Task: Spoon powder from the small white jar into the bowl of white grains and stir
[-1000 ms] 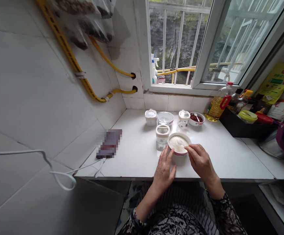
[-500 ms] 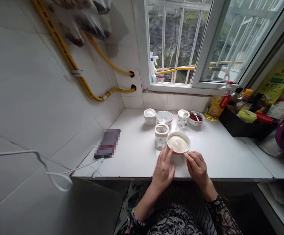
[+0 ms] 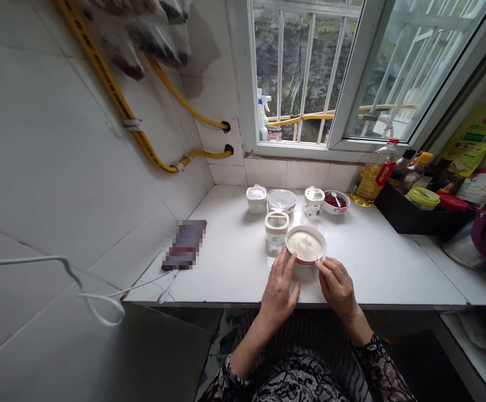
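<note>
A white bowl with a reddish outside (image 3: 305,261) stands on the counter, filled with pale grainy powder (image 3: 303,243). My left hand (image 3: 280,285) has its fingers stretched out, and the fingertips touch the near left side of the bowl. Between thumb and fingers of my right hand (image 3: 338,285) is the thin handle of a small white spoon (image 3: 314,252); its head rests in the powder. Just left of the bowl is a clear jar with a cream lid (image 3: 277,234).
Behind stand a lidded white jar (image 3: 256,200), a covered bowl (image 3: 282,201), another small jar (image 3: 313,201) and a bowl of dark red bits (image 3: 336,202). An oil bottle (image 3: 368,184), black box (image 3: 410,220) and kettle (image 3: 468,245) are right; a phone (image 3: 184,245) lies left.
The spoon's head has shifted slightly within the powder, and my right hand has moved a little with it. My left hand stays on the bowl.
</note>
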### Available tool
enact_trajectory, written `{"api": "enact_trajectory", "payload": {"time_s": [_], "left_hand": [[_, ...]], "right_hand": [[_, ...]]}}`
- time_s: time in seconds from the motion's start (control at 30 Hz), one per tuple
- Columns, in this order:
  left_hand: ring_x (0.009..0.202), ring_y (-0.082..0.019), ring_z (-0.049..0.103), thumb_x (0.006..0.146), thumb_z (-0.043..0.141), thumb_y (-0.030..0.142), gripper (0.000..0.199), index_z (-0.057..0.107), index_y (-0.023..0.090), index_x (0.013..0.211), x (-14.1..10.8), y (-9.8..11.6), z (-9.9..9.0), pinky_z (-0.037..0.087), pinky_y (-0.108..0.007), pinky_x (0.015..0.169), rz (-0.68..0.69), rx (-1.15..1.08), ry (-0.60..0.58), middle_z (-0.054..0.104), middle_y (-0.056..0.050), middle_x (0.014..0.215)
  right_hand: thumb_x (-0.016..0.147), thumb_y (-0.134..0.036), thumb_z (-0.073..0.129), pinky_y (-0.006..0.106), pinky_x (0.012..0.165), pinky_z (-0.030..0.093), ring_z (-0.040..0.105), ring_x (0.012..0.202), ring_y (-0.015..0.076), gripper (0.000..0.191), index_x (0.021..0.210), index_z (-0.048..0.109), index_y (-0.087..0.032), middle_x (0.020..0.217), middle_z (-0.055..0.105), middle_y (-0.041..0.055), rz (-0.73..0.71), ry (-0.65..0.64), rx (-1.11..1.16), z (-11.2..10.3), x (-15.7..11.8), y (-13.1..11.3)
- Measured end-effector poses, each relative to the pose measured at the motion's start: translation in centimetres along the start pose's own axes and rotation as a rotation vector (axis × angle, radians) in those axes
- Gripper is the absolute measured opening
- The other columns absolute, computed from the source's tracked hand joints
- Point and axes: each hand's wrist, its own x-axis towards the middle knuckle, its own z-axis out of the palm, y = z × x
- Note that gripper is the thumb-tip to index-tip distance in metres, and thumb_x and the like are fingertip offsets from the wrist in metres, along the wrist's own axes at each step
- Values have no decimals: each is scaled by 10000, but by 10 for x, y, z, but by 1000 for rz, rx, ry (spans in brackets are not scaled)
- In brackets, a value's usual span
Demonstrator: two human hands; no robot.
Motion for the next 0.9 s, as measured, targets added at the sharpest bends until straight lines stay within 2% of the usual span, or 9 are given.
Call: {"api": "enact_trajectory", "payload": {"time_s": [0.43,0.57,0.7,0.8,0.9], "left_hand": [[1507,-314,296,906,514,97,762,196,239,1584,0,0,-1,370,-549,1173,-19,-1,-17,287,-163,1621],[1509,-318,292,893,516,87,777,197,240,1584,0,0,0,366,-551,1176,-25,-6,-20,284,-162,1624],[1510,-315,290,892,516,83,781,195,245,1585,0,1,-1,365,-546,1178,-26,-12,-16,290,-157,1624],[1508,-319,294,883,523,78,804,180,252,1589,0,2,-2,365,-549,1177,-32,-7,-21,284,-158,1626],[1504,-324,300,877,527,67,824,165,259,1592,0,2,-3,374,-555,1169,-31,-4,-29,284,-161,1624]], "right_hand": [[915,-32,579,354,758,629,719,882,214,348,1188,682,-222,914,726,88,78,76,38,-2,7,-4],[911,-60,619,336,733,621,714,807,189,229,1056,702,-216,887,729,69,230,136,98,-3,14,-6],[912,-157,660,326,703,608,710,738,185,68,884,696,-207,797,734,37,391,183,155,-6,28,-3],[918,-258,654,332,682,598,705,688,191,112,831,697,-204,760,735,34,519,177,194,-9,41,6],[912,-349,645,330,637,587,680,618,185,178,833,693,-197,701,717,34,658,118,289,-9,58,17]]}}
